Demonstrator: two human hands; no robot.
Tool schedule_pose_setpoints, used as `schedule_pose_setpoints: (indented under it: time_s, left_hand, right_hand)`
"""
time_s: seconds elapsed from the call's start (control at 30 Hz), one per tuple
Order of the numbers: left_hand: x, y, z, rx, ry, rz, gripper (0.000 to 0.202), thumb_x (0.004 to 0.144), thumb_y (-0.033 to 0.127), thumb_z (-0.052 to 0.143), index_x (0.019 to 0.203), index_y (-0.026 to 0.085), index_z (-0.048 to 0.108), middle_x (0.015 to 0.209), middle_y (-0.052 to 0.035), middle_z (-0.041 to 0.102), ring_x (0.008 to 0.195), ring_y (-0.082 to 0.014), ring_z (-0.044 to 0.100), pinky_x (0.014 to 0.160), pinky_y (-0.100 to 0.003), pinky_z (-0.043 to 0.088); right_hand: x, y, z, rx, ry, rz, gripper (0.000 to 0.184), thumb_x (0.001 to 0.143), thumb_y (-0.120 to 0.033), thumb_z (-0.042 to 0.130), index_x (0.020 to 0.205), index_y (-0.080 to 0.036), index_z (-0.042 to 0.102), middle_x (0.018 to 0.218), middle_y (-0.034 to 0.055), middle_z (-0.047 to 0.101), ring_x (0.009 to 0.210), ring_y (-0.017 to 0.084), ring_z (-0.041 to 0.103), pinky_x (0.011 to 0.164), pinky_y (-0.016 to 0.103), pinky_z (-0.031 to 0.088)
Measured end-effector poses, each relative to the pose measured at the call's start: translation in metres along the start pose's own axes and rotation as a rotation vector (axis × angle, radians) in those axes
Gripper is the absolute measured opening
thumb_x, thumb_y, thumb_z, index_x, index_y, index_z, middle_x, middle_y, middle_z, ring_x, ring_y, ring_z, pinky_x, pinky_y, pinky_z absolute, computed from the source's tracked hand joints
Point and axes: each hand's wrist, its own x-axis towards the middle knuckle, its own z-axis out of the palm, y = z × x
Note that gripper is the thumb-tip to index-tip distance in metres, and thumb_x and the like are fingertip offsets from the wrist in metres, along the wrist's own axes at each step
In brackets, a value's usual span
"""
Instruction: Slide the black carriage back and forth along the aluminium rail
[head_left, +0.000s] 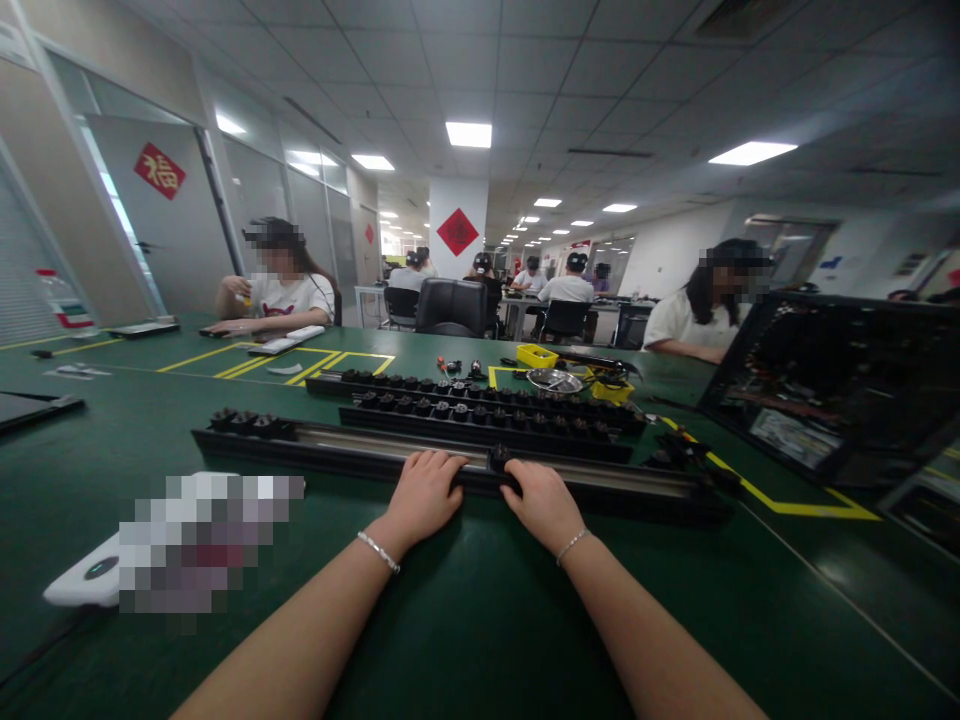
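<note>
A long black rail (337,447) with a pale inner channel lies across the green table in front of me. Several small black socket-like blocks (255,424) sit at its left end. Another black block (499,457) stands in the channel near the middle, between my hands. My left hand (427,497) is closed over the rail's near edge, just left of this block, its fingertips in the channel. From the right, my right hand (543,502) grips the same edge, index fingertip against or very close to the block. The undersides of my fingers are hidden.
Two more black rails (480,420) filled with blocks lie behind. Further back are a metal dish (553,381) and a yellow bin (537,356). An opened black case (832,390) stands right; a white device (86,582) lies left. Co-workers sit across the green table (465,620).
</note>
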Motion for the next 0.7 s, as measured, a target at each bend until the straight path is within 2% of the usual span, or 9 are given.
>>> schedule_pose_setpoints:
  time_s: [0.33,0.7]
  left_hand:
    - [0.0006,-0.0005,0.0006,-0.013,-0.002,-0.003,0.037,0.079,0.027,0.05,0.116,0.027,0.053,0.107,-0.0026,0.06,0.103,-0.0208,0.05,0.093,-0.037,0.03]
    - [0.0004,0.0011,-0.003,-0.011,-0.016,-0.009,0.037,0.079,0.025,0.049,0.116,0.027,0.053,0.106,-0.0029,0.06,0.104,-0.0206,0.05,0.094,-0.037,0.031]
  right_hand:
    - [-0.0039,0.004,-0.0084,-0.077,-0.054,0.001,0.027,0.082,-0.027,0.051,0.108,-0.025,0.056,0.098,0.0032,0.066,0.093,0.018,0.057,0.08,0.029,0.036]
    - [-0.0023,0.0054,-0.0084,-0.045,-0.056,0.016,0.022,0.081,-0.026,0.052,0.102,-0.024,0.056,0.094,0.003,0.066,0.091,0.018,0.057,0.08,0.029,0.036]
